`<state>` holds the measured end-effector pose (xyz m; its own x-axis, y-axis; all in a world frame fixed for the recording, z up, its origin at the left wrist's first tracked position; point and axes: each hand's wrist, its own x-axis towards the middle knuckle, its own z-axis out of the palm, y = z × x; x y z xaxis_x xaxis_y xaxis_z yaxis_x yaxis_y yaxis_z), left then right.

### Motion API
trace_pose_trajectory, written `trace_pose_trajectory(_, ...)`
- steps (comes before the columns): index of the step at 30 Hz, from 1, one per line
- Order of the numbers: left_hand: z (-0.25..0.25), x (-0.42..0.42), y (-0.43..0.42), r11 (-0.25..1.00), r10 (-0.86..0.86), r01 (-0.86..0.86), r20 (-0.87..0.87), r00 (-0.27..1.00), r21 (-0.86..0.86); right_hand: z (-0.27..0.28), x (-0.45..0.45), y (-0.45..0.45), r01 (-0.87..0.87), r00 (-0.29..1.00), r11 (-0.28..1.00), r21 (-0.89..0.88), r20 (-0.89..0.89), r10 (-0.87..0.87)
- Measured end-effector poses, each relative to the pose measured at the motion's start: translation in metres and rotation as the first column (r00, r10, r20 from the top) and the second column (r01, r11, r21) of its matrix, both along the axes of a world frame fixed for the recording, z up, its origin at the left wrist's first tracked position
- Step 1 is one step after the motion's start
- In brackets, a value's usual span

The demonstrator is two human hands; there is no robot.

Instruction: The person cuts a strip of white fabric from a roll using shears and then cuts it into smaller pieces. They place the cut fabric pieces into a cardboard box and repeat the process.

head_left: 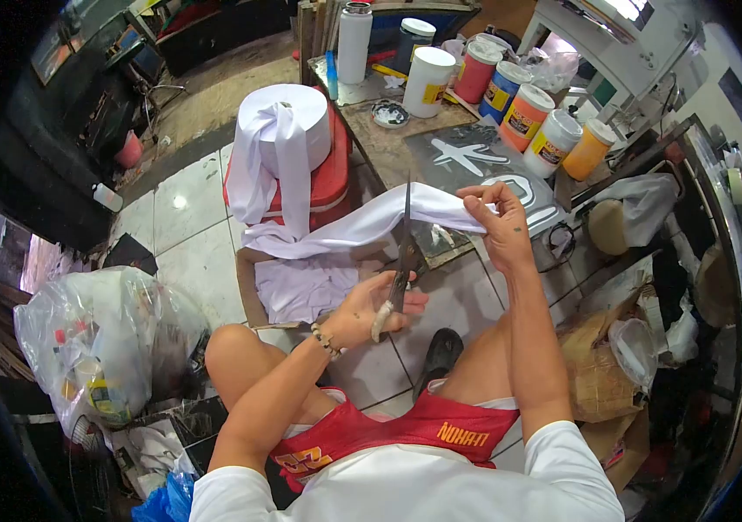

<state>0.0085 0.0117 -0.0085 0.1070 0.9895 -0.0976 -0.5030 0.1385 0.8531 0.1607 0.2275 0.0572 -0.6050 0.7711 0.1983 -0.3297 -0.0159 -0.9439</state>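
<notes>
My left hand (364, 311) is closed around dark scissors (402, 270) whose handle is wrapped in pale tape. The blades point upward and cross the white fabric strip (345, 230); whether the strip lies between them or behind them I cannot tell. My right hand (500, 224) pinches the strip's right end and holds it raised. Leftward the strip sags over a cardboard box (247, 291) with cut white fabric pieces (301, 287) in it. Behind stands a big roll of white fabric (297, 130) on a red container (334, 178), with loose bands hanging down its front.
A low table at the right back holds several paint jars (528, 115), a white bottle (354, 43) and a dark stencil-like panel (484, 165). At left sits a full clear plastic bag (110, 339). A worn carton (601, 365) stands by my right leg.
</notes>
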Motion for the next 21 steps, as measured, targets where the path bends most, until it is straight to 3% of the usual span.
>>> trace_pose_trajectory(4, 0.017, -0.002, -0.003, 0.999, -0.003, 0.003, -0.006, 1.000, -0.039, 0.014, 0.008, 0.002, -0.139, 0.989, 0.977, -0.161, 0.028, 0.145)
trace_pose_trajectory(7, 0.017, -0.004, -0.004, 1.000, -0.010, 0.008, -0.077, 0.997, -0.025, 0.015, 0.015, 0.007, -0.209, 0.968, 0.961, -0.180, 0.099, 0.229)
trace_pose_trajectory(8, 0.013, -0.005, -0.005, 1.000, -0.020, 0.019, -0.114, 0.993, -0.012, 0.013, 0.015, 0.009, -0.204, 0.970, 0.962, -0.179, 0.098, 0.224)
trace_pose_trajectory(10, 0.007, -0.005, -0.005, 0.999, -0.037, 0.038, -0.153, 0.988, -0.001, 0.007, 0.015, 0.012, -0.184, 0.910, 0.978, -0.102, 0.359, 0.209)
trace_pose_trajectory(13, -0.001, -0.005, -0.005, 0.998, -0.055, 0.057, -0.107, 0.993, 0.017, 0.001, 0.008, 0.002, -0.288, 0.900, 0.956, -0.060, 0.325, 0.291)
trace_pose_trajectory(15, -0.004, -0.006, -0.004, 0.995, -0.084, 0.088, 0.067, 0.994, -0.056, 0.000, 0.005, -0.002, -0.298, 0.896, 0.952, -0.074, 0.321, 0.306)
trace_pose_trajectory(17, -0.001, -0.004, -0.006, 0.996, -0.087, 0.087, -0.013, 0.996, -0.020, -0.004, 0.005, -0.001, -0.352, 0.804, 0.933, -0.078, 0.485, 0.344)
trace_pose_trajectory(19, -0.001, -0.004, -0.006, 0.996, -0.083, 0.085, -0.093, 0.992, 0.019, 0.009, 0.005, -0.009, -0.355, 0.814, 0.933, -0.052, 0.473, 0.336)
trace_pose_trajectory(21, 0.000, -0.007, -0.005, 0.990, -0.137, 0.138, 0.023, 0.990, -0.030, 0.014, 0.003, -0.014, -0.348, 0.873, 0.937, -0.036, 0.351, 0.338)
